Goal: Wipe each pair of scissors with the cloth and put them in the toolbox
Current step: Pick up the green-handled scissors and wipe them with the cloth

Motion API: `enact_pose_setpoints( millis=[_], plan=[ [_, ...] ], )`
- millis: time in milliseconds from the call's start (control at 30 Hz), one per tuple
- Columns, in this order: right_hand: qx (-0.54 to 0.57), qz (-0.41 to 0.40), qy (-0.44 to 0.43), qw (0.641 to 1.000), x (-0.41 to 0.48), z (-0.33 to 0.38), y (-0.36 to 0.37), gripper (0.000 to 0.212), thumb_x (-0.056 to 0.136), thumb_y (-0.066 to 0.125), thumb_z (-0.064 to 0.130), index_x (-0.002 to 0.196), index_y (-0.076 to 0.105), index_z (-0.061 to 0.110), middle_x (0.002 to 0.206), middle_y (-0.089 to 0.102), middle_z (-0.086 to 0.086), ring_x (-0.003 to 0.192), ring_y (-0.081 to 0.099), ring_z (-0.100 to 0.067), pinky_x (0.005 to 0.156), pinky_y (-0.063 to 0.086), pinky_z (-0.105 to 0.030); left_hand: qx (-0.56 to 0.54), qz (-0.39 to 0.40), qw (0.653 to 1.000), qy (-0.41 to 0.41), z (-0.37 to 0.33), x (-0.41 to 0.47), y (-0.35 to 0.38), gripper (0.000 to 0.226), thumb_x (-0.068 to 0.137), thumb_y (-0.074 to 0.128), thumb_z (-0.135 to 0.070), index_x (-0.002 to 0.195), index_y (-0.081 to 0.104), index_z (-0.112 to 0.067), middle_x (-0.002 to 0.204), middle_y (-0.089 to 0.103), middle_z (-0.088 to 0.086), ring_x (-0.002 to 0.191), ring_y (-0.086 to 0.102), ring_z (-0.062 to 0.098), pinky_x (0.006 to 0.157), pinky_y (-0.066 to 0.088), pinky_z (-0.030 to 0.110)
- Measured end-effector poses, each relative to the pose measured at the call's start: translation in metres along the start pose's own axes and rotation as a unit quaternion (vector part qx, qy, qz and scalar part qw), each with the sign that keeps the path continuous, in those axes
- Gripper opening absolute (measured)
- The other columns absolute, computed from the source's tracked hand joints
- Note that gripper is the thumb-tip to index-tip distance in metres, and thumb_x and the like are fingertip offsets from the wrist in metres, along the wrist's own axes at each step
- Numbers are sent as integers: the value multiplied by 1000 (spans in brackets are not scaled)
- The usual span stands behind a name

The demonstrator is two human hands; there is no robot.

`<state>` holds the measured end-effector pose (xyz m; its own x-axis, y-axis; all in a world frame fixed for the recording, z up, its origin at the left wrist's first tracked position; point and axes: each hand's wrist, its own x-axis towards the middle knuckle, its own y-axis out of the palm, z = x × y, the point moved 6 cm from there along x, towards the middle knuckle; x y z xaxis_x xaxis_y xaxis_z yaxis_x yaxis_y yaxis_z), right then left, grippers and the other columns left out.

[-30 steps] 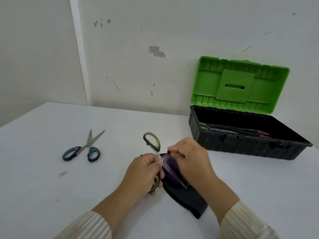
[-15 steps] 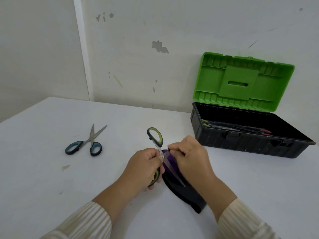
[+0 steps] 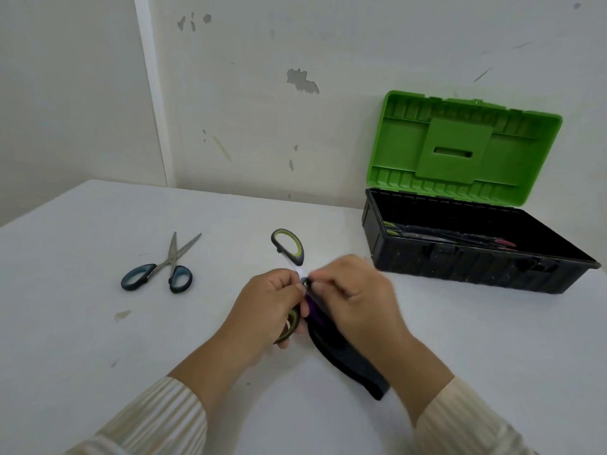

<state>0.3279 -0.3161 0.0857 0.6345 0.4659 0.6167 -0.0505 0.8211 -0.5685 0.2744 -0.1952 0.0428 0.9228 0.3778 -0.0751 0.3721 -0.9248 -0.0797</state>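
Both hands [image 3: 315, 300] grip green-handled scissors [image 3: 289, 246] and cloth [image 3: 348, 359] mid-table, toolbox [image 3: 460, 261] well apart

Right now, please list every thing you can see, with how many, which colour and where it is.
toolbox: one, black body with green lid open, back right of the table against the wall.
tools in the toolbox: several, dark with green and red ends, exact count unclear, lying along the bottom.
blue-handled scissors: one pair, blades open, on the table at left.
green-handled scissors: one pair, held open at the centre.
cloth: one, dark with purple part, on the table under the hands.
table: one, white.
wall: white, with chipped spots.
left hand: grips the green-handled scissors.
right hand: presses the cloth on the blade.
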Motion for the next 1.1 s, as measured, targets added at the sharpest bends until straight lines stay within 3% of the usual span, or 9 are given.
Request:
enact_pose_setpoints(
  millis=[67, 167, 267, 467, 633, 800, 900, 1000, 1100],
  plan=[
    [-23, 0, -9, 1000, 4, -8, 9, 14, 78, 65, 6, 83, 73, 16, 79, 58, 3, 80, 51, 3, 73, 39, -3, 9, 5, 1000, 1, 0, -2, 1, 28, 91, 48, -4, 65, 55, -9, 54, 60, 5, 43, 52, 19, 37, 35, 22],
    [-3, -88, 107, 990, 13, -37, -20, 17, 80, 65, 8, 83, 72, 22, 84, 60, 7, 83, 54, 1, 75, 33, 4, 14, 11, 1000, 7, -1, -2, 1, 26, 92, 47, -5, 67, 55, -6, 56, 60, 5, 45, 52, 18, 38, 35, 21],
    [76, -75, 181, 978, 10, -40, -36, 24, 84, 62, 13, 78, 65, 36, 91, 64, 9, 88, 57, 0, 76, 39, -1, 22, -8, 1000, 17, -2, 0, -1, 22, 93, 48, -9, 76, 56, 3, 56, 60, 3, 43, 54, 15, 40, 36, 23],
    [27, 175, 125, 976, -2, -7, 12, 16, 85, 59, 14, 82, 68, 28, 85, 66, 10, 82, 58, -4, 74, 45, -13, 6, -63, 997, 36, -1, 2, -8, 23, 89, 47, -5, 68, 56, -3, 53, 59, 4, 43, 54, 15, 38, 38, 24],
    [-6, 208, 142, 968, -1, -18, 9, 17, 88, 55, 18, 82, 62, 32, 81, 63, 14, 73, 56, -2, 59, 41, -9, -74, -157, 985, 22, 2, 8, -31, 23, 88, 45, -4, 68, 55, -6, 58, 57, 13, 44, 53, 18, 39, 39, 24],
    [-88, 184, 64, 977, -3, -10, 7, 16, 74, 59, 40, 83, 69, 30, 96, 50, 13, 93, 46, -3, 82, 39, -18, -262, -226, 938, 19, 3, 11, -48, 18, 93, 42, -2, 80, 50, -13, 61, 55, 5, 50, 53, 17, 51, 48, 30],
    [2, 180, 107, 978, -10, 11, 27, 25, 80, 52, 47, 84, 67, 26, 84, 62, 5, 82, 53, -7, 74, 44, -26, -342, -175, 923, 8, 6, 9, -29, 20, 91, 44, -2, 72, 48, -9, 62, 51, 7, 56, 50, 20, 61, 43, 34],
    [153, 163, 205, 953, -17, 11, 42, 12, 86, 59, 26, 87, 67, 18, 76, 66, -6, 67, 55, -14, 66, 46, -35, -365, -138, 921, -3, 9, 3, -6, 22, 91, 46, -2, 72, 51, -11, 66, 52, 6, 61, 48, 19, 62, 39, 34],
    [197, 152, 261, 933, -17, -4, 35, 12, 86, 58, 13, 84, 69, 14, 66, 59, -2, 56, 47, -10, 56, 42, -25, -384, -116, 916, 0, 5, 5, -2, 18, 92, 49, -6, 78, 58, -10, 70, 59, 4, 61, 56, 14, 61, 47, 29]
  ],
)
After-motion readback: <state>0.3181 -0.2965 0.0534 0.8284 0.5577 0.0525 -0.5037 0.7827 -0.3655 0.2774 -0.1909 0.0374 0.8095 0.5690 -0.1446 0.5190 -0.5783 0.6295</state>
